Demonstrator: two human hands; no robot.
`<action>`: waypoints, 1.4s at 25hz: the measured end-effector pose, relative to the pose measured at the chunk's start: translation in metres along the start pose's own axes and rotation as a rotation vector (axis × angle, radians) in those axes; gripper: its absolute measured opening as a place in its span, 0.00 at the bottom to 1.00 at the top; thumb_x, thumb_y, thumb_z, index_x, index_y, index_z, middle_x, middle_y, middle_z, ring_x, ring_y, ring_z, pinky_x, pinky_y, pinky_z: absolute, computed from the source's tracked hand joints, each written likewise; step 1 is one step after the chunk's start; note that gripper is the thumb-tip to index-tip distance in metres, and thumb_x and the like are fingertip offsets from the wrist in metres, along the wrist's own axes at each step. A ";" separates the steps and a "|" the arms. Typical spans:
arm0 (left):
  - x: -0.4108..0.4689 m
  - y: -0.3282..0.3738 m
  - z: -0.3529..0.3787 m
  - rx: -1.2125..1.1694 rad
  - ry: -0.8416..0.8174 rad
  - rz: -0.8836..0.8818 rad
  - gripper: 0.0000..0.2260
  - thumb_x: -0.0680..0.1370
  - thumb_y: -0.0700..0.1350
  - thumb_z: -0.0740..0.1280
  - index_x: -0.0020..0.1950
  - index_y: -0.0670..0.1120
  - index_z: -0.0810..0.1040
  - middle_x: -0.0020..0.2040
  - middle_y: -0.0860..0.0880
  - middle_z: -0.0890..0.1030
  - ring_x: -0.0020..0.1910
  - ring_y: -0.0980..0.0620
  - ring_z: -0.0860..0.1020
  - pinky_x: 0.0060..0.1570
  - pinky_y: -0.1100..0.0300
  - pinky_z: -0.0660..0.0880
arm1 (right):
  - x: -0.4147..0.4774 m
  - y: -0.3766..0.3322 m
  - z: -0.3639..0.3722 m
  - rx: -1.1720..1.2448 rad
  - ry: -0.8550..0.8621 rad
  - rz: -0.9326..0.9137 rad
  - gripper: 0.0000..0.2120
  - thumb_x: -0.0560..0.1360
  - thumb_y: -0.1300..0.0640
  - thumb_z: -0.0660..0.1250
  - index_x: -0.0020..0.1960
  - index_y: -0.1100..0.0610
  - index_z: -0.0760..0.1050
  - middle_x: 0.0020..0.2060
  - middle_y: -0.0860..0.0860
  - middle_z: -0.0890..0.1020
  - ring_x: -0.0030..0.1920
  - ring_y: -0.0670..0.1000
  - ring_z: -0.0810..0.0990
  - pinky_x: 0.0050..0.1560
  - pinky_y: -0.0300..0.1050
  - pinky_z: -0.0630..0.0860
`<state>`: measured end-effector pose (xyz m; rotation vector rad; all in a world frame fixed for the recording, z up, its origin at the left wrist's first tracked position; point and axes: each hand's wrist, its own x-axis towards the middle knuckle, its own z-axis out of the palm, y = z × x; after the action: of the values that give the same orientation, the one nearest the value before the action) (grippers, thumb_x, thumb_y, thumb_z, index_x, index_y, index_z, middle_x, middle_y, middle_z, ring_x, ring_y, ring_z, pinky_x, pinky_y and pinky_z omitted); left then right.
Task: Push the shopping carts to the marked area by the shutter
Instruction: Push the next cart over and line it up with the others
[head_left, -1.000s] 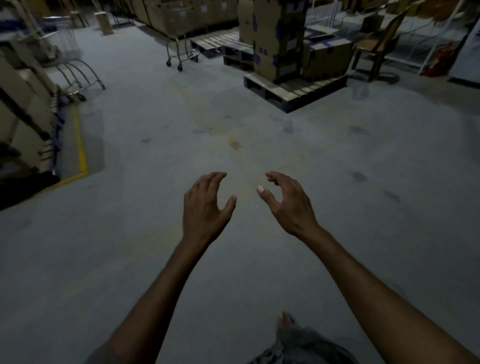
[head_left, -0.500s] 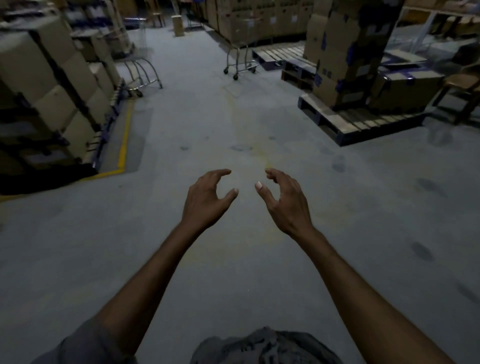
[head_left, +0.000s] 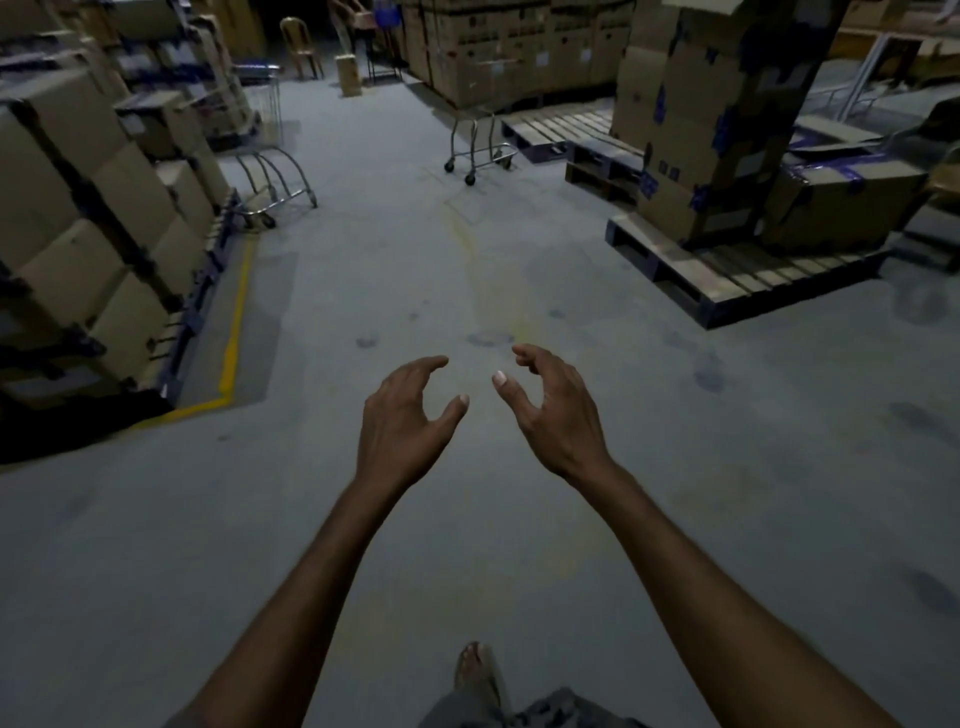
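Two metal shopping carts stand far ahead on the grey floor. One cart (head_left: 270, 161) is at the left beside stacked boxes, its wire basket partly hidden in the dark. The other cart (head_left: 475, 148) stands in the aisle near a low pallet. My left hand (head_left: 402, 421) and my right hand (head_left: 553, 410) are held out over bare floor, well short of both carts. Their fingers are loosely curled, thumbs pointing toward each other, and they hold nothing.
Cardboard boxes on racks (head_left: 88, 234) line the left, bordered by a yellow floor line (head_left: 234, 332). A pallet (head_left: 727, 280) with tall taped boxes sits at the right. More box stacks (head_left: 519, 47) and a chair (head_left: 301, 47) stand at the back. My foot (head_left: 475, 670) shows below.
The view has swung left and moved forward along the aisle; the carts and pallet now appear nearer and more central. My hands keep the same empty, curled pose.
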<state>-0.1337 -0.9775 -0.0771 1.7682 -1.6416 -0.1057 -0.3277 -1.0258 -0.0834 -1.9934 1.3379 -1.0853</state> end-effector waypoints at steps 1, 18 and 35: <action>0.025 -0.013 0.003 -0.002 0.003 -0.008 0.23 0.77 0.58 0.70 0.71 0.55 0.74 0.70 0.54 0.77 0.70 0.53 0.72 0.68 0.53 0.68 | 0.026 0.002 0.010 -0.015 -0.001 -0.002 0.24 0.80 0.35 0.61 0.71 0.45 0.70 0.64 0.43 0.77 0.64 0.45 0.73 0.63 0.51 0.74; 0.379 -0.180 0.072 0.129 0.067 0.060 0.26 0.78 0.58 0.69 0.75 0.56 0.68 0.72 0.54 0.72 0.73 0.51 0.69 0.67 0.48 0.68 | 0.395 0.073 0.142 -0.411 -0.004 -0.209 0.25 0.79 0.36 0.62 0.72 0.48 0.71 0.65 0.48 0.78 0.66 0.51 0.73 0.62 0.51 0.70; 0.720 -0.344 0.132 0.427 0.152 -0.005 0.28 0.79 0.57 0.66 0.78 0.51 0.67 0.77 0.51 0.69 0.78 0.49 0.63 0.71 0.48 0.63 | 0.788 0.124 0.310 -0.456 -0.124 -0.403 0.29 0.80 0.36 0.60 0.76 0.48 0.65 0.72 0.49 0.71 0.72 0.52 0.67 0.69 0.53 0.66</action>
<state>0.2245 -1.7022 -0.0754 2.0343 -1.6320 0.3959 0.0213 -1.8069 -0.0839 -2.7066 1.2279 -0.8482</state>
